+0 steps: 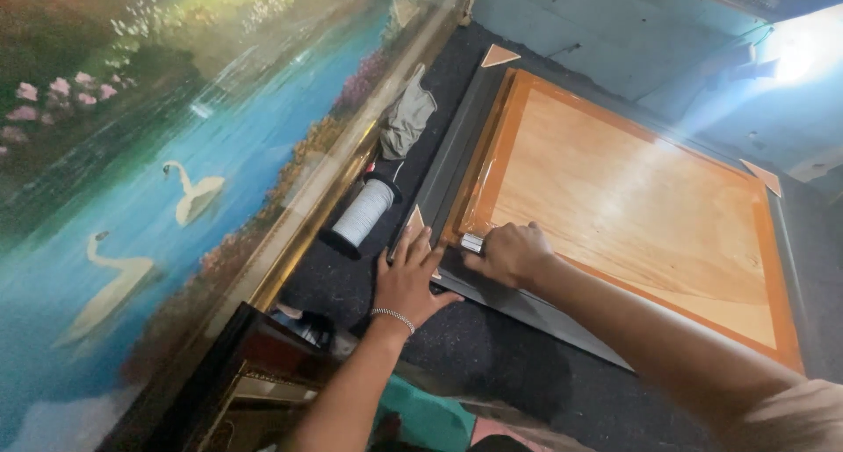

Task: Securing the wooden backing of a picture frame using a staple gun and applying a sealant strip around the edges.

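A grey picture frame lies face down on the dark work surface, with a plywood backing board edged in brown tape set into it. My left hand lies flat with fingers spread on the frame's near left corner. My right hand is closed around a small silver tool, pressing it at the taped edge of the board near that corner. A bracelet circles my left wrist.
A large framed painting of swans on blue water leans along the left. Between it and the grey frame lie a roll of white material and a crumpled grey cloth. Cardboard corner protectors sit at the frame's corners. A bright lamp shines at the top right.
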